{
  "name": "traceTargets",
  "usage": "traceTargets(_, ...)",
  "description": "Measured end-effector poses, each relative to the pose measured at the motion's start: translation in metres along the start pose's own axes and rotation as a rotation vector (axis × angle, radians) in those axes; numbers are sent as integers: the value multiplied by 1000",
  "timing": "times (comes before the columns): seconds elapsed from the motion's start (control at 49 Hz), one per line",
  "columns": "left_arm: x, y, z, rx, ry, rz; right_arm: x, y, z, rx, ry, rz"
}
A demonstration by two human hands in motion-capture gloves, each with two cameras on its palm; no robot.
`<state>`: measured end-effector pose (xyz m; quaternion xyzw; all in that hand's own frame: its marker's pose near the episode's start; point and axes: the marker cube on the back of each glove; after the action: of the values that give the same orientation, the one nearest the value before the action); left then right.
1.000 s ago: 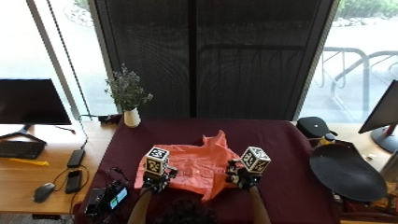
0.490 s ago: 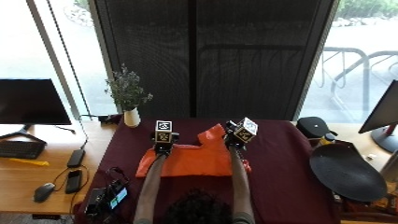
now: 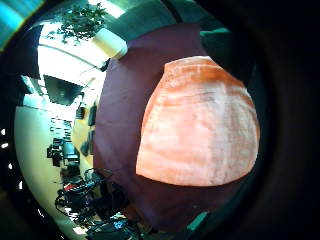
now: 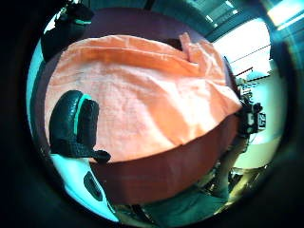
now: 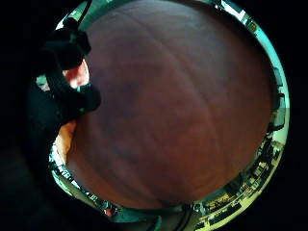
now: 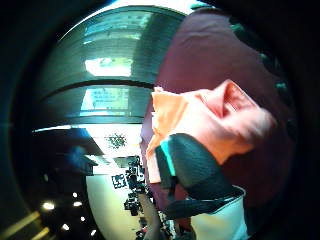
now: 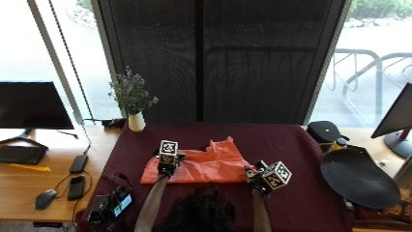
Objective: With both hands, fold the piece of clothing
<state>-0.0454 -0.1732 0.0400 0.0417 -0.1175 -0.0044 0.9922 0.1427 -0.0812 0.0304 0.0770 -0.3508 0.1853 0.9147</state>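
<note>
On the table point(image 7: 289, 145) I see the orange shirt point(image 7: 206, 166); left hand point(image 7: 167, 162) rests flat on it, right hand point(image 7: 257, 176) pinches its near right edge.

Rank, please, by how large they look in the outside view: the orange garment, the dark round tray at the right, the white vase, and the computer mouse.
1. orange garment and dark round tray: they look about alike, so I do not rank them.
2. white vase
3. computer mouse, only slightly smaller.

The garment point(image 7: 199, 166) lies on the table point(image 7: 289, 145) between both hands.
</note>
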Motion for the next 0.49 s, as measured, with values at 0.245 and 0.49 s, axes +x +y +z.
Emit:
traceTargets(0.245,10,20,59,-227,88,-27,4,3,29,-110,94,224)
traceTargets(0.49,13,33,68,-376,225,-32,-1,2,31,46,-207,439)
